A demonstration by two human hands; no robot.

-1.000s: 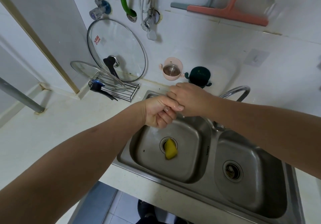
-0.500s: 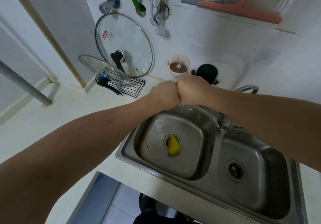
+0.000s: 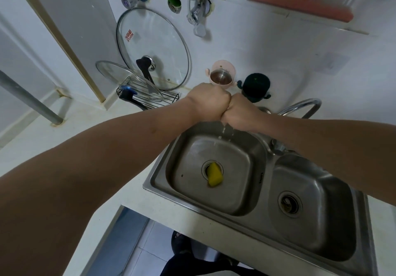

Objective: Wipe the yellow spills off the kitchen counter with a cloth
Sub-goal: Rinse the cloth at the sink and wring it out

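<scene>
- Both hands are bunched into fists and pressed knuckle to knuckle over the back edge of the left sink basin. The left hand and right hand each have the grip curled tight.
- The cloth itself is not visible; I cannot tell whether it is balled up inside the fists. Drops of water fall beneath them, so my guess is that something wet is being wrung out.
- Risk: the fists sit right at the basin's rear rim, so drips could land on the bench behind or beside the sink rather than in it.
- Risk: a cloth left too wet would likely smear yellow residue instead of lifting it.
- Risk: the yellow sponge lies over the left drain, so wrung water may pool rather than run off.
- Risk: the pink cup and dark green holder stand just behind the knuckles; a jerk forward could knock them.
- No yellow spill shows on the visible bench; it may lie out of view.
- Left basin: holds the sponge and a film of water.
- Right basin: nothing in it but its open drain.
- Pink cup: holds a shiny metal insert; its contents are unclear.
- Wire rack: holds two glass lids.
</scene>
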